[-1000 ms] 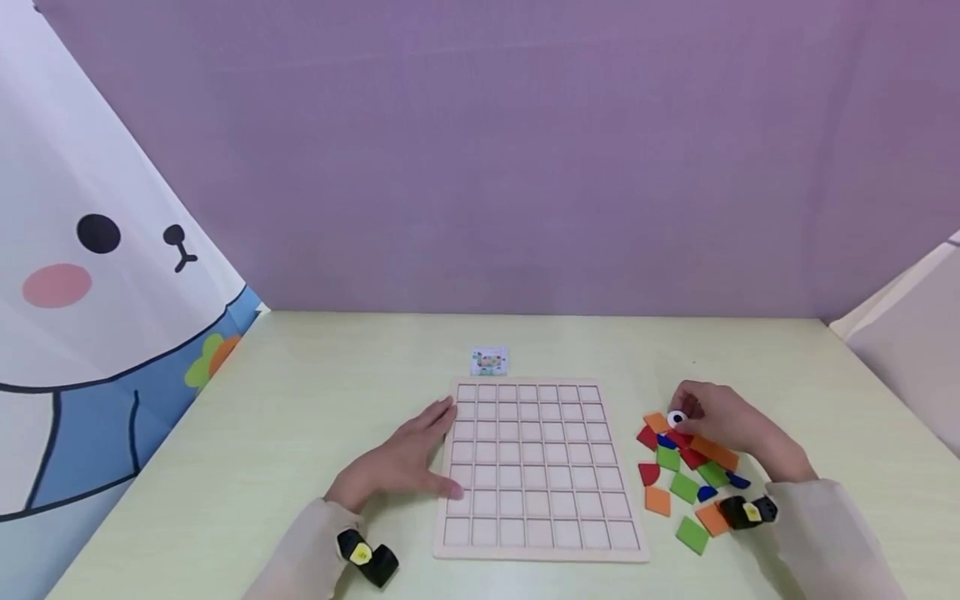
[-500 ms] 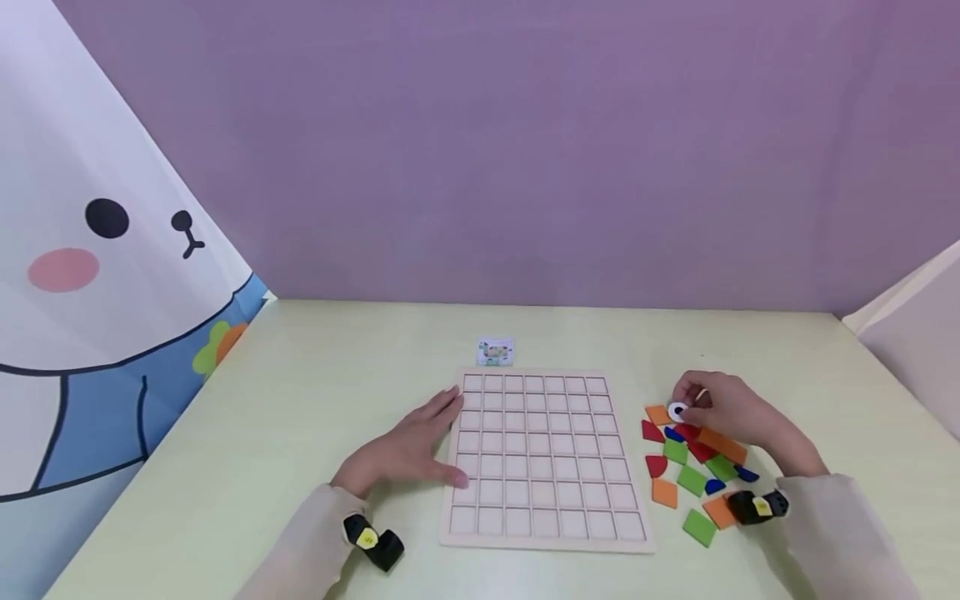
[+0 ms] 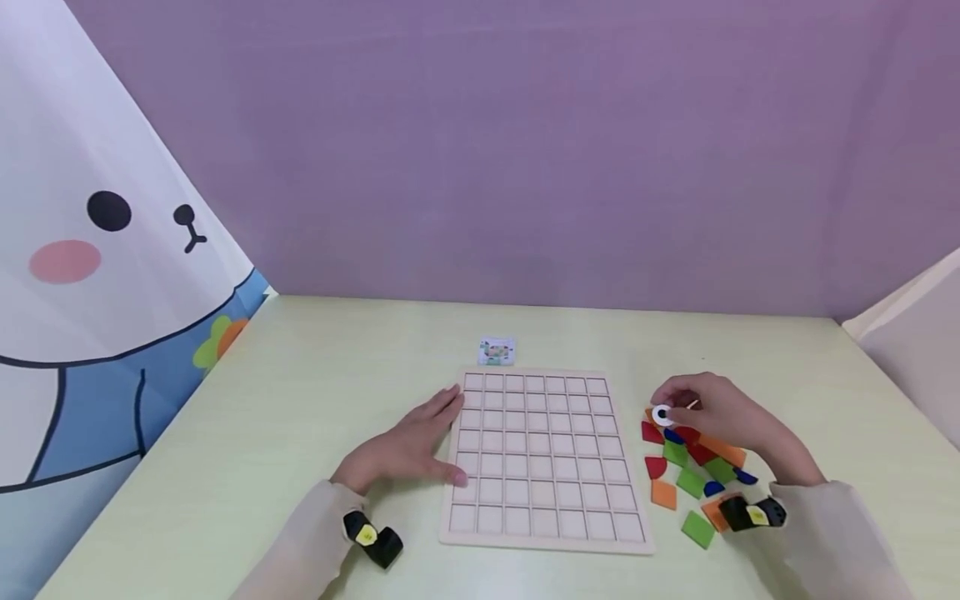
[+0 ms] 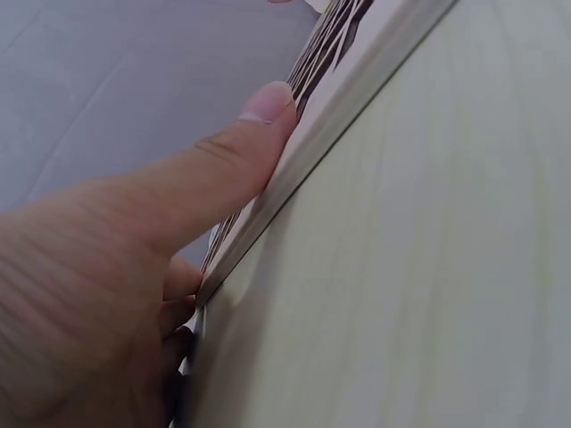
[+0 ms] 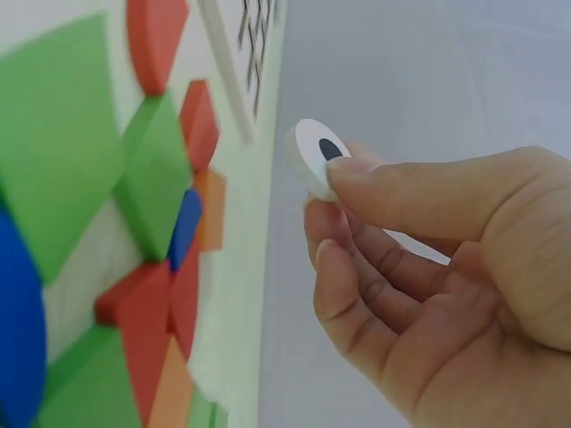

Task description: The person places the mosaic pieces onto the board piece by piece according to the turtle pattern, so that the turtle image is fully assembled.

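My right hand (image 3: pixel 716 410) pinches a round white eye piece (image 5: pixel 309 147) with a black dot between thumb and fingertips, raised over the far end of a pile of coloured pieces. In the right wrist view, a bit of something white (image 5: pixel 419 248) shows behind the curled fingers; what it is I cannot tell. A pale wooden grid board (image 3: pixel 546 544) lies flat on the table. Along its left edge rests my left hand (image 3: pixel 401 448), fingers extended against the side. The left thumb (image 4: pixel 259 120) lies on top of the frame.
Right of the board lie flat pieces, among them a green square (image 3: pixel 698 529), an orange square (image 3: pixel 663 494), a red quarter-round (image 3: pixel 656 467) and a blue half-round (image 3: pixel 713 489). A small printed card (image 3: pixel 497 351) lies beyond the board. A purple curtain (image 3: pixel 525 150) hangs behind the table.
My right hand has shifted slightly left with the eye piece, which is now above the orange piece at the pile's far end. The left hand stays on the board; the head view tilted slightly.
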